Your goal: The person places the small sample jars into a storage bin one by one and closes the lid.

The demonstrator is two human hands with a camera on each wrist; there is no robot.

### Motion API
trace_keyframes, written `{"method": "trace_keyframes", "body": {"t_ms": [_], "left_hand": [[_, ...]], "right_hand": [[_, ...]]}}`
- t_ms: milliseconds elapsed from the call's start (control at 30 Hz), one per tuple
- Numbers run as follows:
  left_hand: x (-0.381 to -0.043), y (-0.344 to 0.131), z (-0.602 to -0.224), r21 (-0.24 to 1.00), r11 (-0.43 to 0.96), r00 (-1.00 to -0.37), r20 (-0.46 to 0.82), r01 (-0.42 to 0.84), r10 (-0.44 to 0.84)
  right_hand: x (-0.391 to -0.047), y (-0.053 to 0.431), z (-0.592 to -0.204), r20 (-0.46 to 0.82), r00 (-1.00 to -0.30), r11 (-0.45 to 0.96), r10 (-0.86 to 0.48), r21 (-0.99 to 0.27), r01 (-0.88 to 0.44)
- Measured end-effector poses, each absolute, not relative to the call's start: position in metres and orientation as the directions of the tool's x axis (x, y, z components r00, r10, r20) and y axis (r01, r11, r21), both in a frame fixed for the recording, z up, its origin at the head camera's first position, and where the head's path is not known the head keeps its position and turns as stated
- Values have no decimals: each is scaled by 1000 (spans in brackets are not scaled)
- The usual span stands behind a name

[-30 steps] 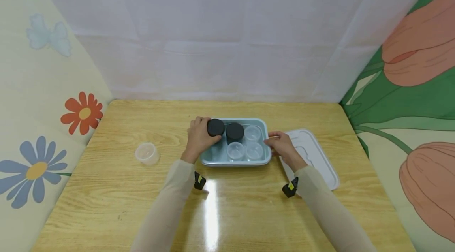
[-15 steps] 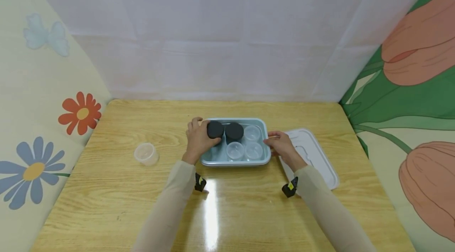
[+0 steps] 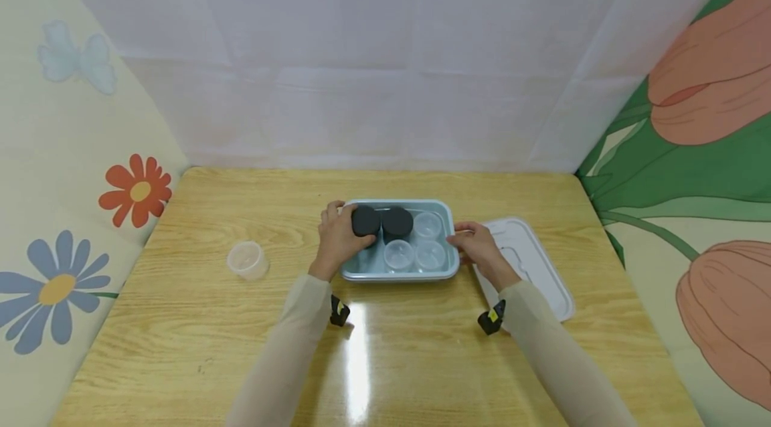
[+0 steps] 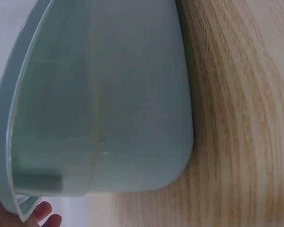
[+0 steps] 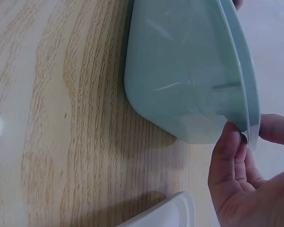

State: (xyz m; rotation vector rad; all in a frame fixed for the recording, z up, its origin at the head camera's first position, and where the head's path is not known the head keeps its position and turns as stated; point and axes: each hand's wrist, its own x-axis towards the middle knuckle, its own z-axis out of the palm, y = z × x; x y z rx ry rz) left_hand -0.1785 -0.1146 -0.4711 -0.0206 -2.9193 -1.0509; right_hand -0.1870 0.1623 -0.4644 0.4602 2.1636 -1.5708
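A pale blue-green plastic box [image 3: 366,268] stands on the table. Inside its back left corner is a round black cylinder [image 3: 366,218], held by my left hand [image 3: 337,237] with thumb and fingers around its sides. Beside it sits a second black cylinder [image 3: 397,222]. Three clear plastic cups, one at the back right [image 3: 428,226], fill the rest of that side and the front. My right hand [image 3: 478,249] pinches the box's right rim; the right wrist view shows the thumb and fingers on either side of the rim [image 5: 248,90]. In the left wrist view, the box wall [image 4: 109,94] hides most of the left hand.
A white lid [image 3: 533,270] lies on the table right of the box, partly beneath the right forearm. Another clear cup [image 3: 248,260] stands alone to the left. White cloth [image 3: 385,65] hangs behind the wooden table [image 3: 253,206], with patterned cloth at both sides.
The left hand has lowered the black cylinder slightly into the box's back left corner. My right hand stays on the rim, and the other cups have not moved.
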Motion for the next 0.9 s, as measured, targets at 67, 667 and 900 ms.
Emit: {"method": "trace_keyframes", "body": {"t_ms": [67, 667, 900], "left_hand": [[-178, -115, -470, 638, 769, -999, 46, 30, 1], [-168, -125, -457, 697, 716, -998, 63, 47, 3], [-162, -140, -452, 693, 720, -998, 19, -25, -53]], "right_hand": [[-186, 162, -464, -517, -856, 304, 13, -814, 496], [-183, 163, -462, -484, -875, 281, -11, -841, 462], [-183, 162, -460, -487, -873, 291, -15, -838, 462]]}}
